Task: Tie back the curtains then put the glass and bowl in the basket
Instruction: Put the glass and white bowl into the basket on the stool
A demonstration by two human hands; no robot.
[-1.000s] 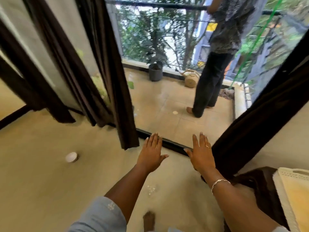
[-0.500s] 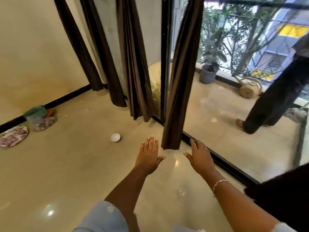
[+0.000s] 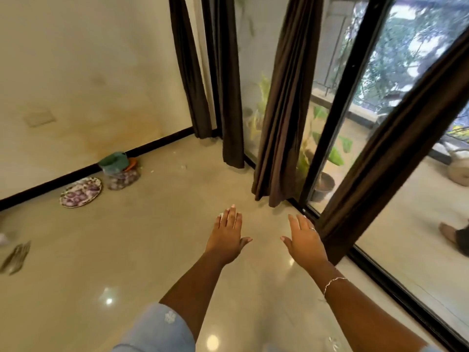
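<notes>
Both outstretched, flat: L hand, R hand.

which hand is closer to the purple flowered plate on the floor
Left. The plate lies by the wall, off to the left of the left hand; the right hand hovers farther right, beside a dark curtain.

A pale blue fabric sleeve covers the left upper arm and ends near the elbow, with 1 small white embroidered flower motif on it. The right wrist wears a thin silver chain bracelet. A slim silver ring circles 1 finger of the right hand. The left hand is bare of jewellery.
</notes>
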